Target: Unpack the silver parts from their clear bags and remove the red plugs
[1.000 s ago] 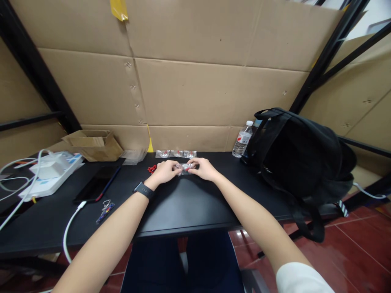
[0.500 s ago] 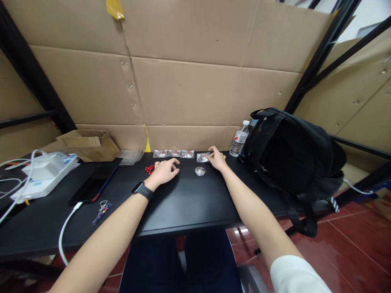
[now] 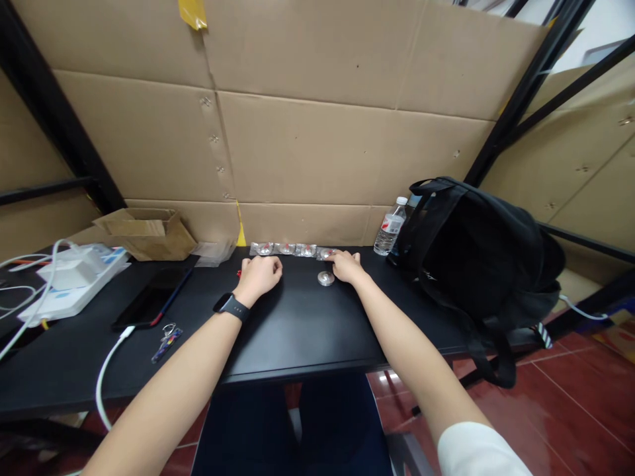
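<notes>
My right hand rests at the back of the black table, its index finger stretched onto a clear packet at the right end of a row. It touches the packet without gripping it. Left of it lie three similar shiny packets, each with something round and red-marked inside. A round clear disc-like piece lies in front of the row, near my right hand. My left hand, wearing a black watch, has its fingers curled in, with nothing visible in them. Behind it, a red cord is mostly hidden.
A water bottle and a black backpack stand on the right. On the left are a paper bag, flat clear bags, a phone on a white cable, a keychain and a power strip. Cardboard walls the back.
My right hand has shifted slightly left, and the end packet now sits against the others. The fingers of my left hand have curled in, and the red cord is more covered.
</notes>
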Action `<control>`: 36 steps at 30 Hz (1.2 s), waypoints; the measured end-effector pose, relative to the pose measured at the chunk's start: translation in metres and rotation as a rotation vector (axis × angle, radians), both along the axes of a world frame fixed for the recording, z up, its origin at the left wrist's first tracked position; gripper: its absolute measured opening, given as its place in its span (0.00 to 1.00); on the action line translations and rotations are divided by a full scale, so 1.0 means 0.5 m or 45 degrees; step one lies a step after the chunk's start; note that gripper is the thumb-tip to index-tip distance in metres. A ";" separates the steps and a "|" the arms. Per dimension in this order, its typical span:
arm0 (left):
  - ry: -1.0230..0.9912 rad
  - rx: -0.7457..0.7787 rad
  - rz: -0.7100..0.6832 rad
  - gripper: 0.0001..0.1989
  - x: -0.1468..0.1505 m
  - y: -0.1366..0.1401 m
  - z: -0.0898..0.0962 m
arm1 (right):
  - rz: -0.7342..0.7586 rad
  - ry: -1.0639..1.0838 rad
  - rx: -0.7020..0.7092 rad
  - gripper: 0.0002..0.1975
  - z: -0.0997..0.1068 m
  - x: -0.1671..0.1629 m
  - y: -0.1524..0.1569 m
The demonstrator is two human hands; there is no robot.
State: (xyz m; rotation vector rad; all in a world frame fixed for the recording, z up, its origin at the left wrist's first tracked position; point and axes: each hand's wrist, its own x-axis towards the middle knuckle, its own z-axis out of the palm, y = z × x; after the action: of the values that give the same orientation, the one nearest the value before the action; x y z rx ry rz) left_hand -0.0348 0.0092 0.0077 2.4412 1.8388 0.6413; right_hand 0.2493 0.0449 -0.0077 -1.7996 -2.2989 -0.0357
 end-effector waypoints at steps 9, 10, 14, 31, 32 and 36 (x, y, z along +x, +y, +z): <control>0.017 0.078 0.291 0.11 -0.079 0.023 0.021 | -0.020 0.103 -0.017 0.20 -0.011 -0.011 0.027; 0.023 0.067 0.322 0.12 -0.090 0.027 0.022 | 0.007 0.136 -0.021 0.20 -0.009 -0.004 0.025; 0.065 -0.009 0.323 0.11 -0.127 0.041 0.023 | 0.243 0.271 -0.083 0.19 0.012 0.021 0.006; 0.222 -0.186 0.059 0.08 -0.086 0.039 -0.010 | 0.534 0.425 -0.244 0.20 0.053 0.005 -0.036; 0.226 -0.188 0.057 0.08 -0.082 0.037 -0.009 | 0.542 0.428 -0.234 0.20 0.055 0.006 -0.037; 0.060 -0.167 0.014 0.09 -0.064 0.030 0.002 | 0.546 0.479 -0.146 0.21 0.063 0.002 -0.042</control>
State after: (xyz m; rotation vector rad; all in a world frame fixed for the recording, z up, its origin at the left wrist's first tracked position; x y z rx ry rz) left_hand -0.0667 0.0243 0.0089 2.3843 1.8485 0.4516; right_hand 0.2501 0.0239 0.0239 -1.1897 -2.3775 0.4696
